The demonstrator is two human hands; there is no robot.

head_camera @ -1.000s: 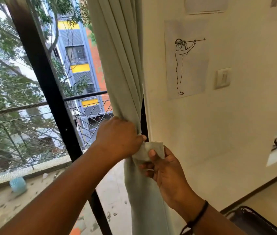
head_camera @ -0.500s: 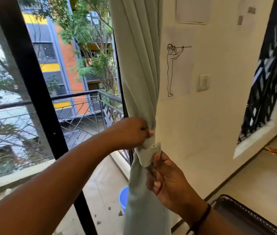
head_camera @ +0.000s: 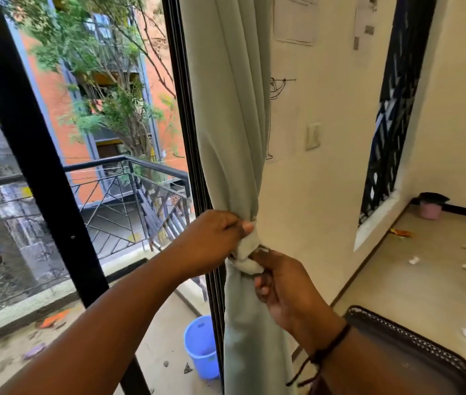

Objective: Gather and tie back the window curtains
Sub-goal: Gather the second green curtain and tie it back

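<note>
where both hands pinch it, pale green curtain (head_camera: pixel 234 115) bunched, tie-wrapped

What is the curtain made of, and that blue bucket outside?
The curtain looks like soft woven cloth, pale green and matte: it hangs in folds and bunches where the hands squeeze it. The blue bucket looks like plastic: smooth, evenly coloured, thin-rimmed. Neither can be told for sure.

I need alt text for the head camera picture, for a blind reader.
Two hands tie a pale fabric band around a gathered grey-green curtain: left hand above, right hand below. Behind are a balcony railing and blue bucket.
</note>
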